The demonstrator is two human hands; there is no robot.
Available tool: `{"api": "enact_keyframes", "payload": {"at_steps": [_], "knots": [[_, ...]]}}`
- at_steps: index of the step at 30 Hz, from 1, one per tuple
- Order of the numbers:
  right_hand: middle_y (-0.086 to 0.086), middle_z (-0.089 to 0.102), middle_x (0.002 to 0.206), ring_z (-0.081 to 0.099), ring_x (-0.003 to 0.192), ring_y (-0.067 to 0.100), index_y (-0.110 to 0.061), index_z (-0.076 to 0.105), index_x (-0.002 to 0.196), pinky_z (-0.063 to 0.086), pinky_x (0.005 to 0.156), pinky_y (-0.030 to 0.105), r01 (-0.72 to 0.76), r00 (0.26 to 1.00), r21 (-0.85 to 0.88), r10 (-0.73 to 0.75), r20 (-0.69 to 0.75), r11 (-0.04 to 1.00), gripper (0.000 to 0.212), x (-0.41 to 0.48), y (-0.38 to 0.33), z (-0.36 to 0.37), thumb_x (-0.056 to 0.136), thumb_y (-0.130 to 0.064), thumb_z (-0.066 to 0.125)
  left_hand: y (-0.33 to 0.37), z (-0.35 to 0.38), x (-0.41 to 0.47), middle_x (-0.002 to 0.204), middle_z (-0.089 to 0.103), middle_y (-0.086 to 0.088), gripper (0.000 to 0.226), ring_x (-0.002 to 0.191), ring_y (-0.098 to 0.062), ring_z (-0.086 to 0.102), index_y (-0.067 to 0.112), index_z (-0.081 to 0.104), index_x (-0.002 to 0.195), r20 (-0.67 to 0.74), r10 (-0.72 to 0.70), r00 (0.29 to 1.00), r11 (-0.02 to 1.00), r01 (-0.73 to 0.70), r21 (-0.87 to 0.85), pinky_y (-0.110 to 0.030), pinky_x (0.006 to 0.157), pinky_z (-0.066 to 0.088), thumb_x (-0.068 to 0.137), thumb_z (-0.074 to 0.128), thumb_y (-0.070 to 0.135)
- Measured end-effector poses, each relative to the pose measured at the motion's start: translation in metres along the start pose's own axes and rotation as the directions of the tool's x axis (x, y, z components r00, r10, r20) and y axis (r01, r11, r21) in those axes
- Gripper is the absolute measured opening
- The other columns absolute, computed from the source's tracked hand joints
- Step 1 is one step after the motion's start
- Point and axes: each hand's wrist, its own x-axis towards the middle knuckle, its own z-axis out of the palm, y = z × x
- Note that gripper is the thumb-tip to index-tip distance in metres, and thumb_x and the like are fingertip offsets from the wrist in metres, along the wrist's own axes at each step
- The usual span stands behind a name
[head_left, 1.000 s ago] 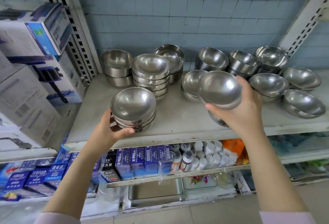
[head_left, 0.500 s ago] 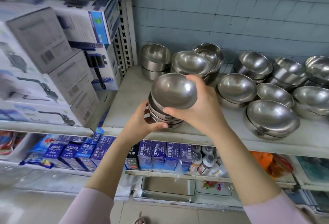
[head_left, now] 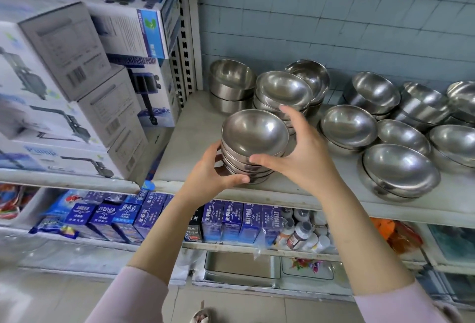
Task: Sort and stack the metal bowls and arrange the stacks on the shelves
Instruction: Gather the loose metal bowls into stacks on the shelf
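Note:
A stack of several shiny metal bowls stands near the front edge of the grey shelf. My left hand grips the stack's lower left side, thumb across its base. At the stack's right side is my right hand, fingers spread, with the thumb touching the top bowl's front rim. Behind stand a stack of straight-walled bowls and two stacks of round bowls. More bowls, single or in low stacks, cover the shelf's right part.
Large cardboard pump boxes fill the neighbouring shelf on the left, past a perforated upright. A blue tiled wall closes the back. The shelf below carries blue packets and small bottles.
My right hand carried a bowl from the right across to the stack in my left hand; the bowl now sits on top and the right fingers have spread away from it. The view swung left.

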Motion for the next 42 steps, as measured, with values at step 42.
{"api": "enact_keyframes", "payload": {"at_steps": [42], "knots": [[-0.016,0.043,0.144,0.040,0.132,0.007,-0.039,0.037,0.143,0.038,0.104,0.027,0.060,0.992,0.177,-0.040,-0.116,0.982,0.099,-0.015,-0.010,-0.038,0.058,-0.057,0.086,0.007,0.000,-0.004,0.126,0.060,0.008,0.106,0.115,-0.008,0.058,0.025,0.041,0.135,-0.021,-0.020,1.000,0.998,0.022,0.059,-0.034,0.101,0.046,0.046,0.085,0.062]]}}
